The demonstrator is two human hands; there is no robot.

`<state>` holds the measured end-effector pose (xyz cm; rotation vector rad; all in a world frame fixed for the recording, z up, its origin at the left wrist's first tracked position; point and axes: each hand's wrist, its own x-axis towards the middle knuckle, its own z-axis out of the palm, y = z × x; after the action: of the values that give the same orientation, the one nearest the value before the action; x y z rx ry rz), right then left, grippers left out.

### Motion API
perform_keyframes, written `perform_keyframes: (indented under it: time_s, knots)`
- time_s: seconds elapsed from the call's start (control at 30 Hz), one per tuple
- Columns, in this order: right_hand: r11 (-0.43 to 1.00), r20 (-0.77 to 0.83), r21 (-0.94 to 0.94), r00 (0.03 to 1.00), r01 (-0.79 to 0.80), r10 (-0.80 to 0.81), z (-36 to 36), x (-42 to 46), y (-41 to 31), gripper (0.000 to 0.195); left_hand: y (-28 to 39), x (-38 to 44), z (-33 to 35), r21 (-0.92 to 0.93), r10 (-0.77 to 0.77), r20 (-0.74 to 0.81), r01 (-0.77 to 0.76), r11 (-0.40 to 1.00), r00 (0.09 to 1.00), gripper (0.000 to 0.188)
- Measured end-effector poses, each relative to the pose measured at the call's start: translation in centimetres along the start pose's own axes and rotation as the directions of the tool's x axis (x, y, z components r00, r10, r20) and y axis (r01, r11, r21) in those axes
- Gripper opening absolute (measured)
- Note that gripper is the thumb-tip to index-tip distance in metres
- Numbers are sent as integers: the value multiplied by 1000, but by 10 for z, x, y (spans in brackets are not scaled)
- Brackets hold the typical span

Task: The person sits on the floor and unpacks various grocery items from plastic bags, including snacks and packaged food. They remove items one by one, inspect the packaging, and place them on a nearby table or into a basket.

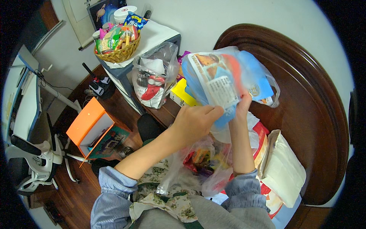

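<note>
Both my hands hold up a blue and white printed food packet [213, 75] with a clear plastic edge, slightly blurred. My left hand [197, 118] grips its lower edge, the fingers curled. My right hand [243, 104] pinches the packet's lower right side. Just behind it lies a clear plastic bag [276, 91] with a light blue item inside. Below my forearms, an opened clear plastic bag [214, 163] with colourful wrapped snacks rests near my lap. To its right are a cream pouch [283, 169] and a red and white package [260, 134].
A wicker basket [121, 54] of snacks stands on a white-topped cabinet [160, 31]. A clear bag [155, 80] with red and white contents and a yellow box [184, 91] are beside it. An orange box [90, 123] stands left, near a white chair [37, 163]. Dark wooden furniture [306, 108] curves along the right.
</note>
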<state>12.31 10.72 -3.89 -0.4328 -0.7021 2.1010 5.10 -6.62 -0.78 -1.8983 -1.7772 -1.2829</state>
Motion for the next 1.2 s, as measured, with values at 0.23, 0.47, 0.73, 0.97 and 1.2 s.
perform_keyframes:
  time_s: [0.23, 0.47, 0.73, 0.97, 1.2]
  knots:
    - [999, -83, -47, 996, 15, -18, 3, 21, 2, 27, -3, 4, -11, 51, -69, 133, 62, 997, 989, 13]
    - [974, -126, -165, 976, 155, -177, -3, 31, -5, 31, -6, 13, 4, -157, -14, -3, 13, 987, 1000, 15]
    - [982, -183, -149, 972, 120, -147, -5, 13, -19, 32, 4, 22, 31, -32, -109, -82, 107, 994, 991, 18]
    - [972, -140, -89, 963, 218, -229, 2, 16, -13, 32, 2, 22, 34, 28, -25, -37, 26, 999, 999, 20]
    - [964, -360, -257, 918, 75, -168, -19, 49, -12, 30, 7, 34, 21, -124, -40, -9, 38, 992, 999, 11]
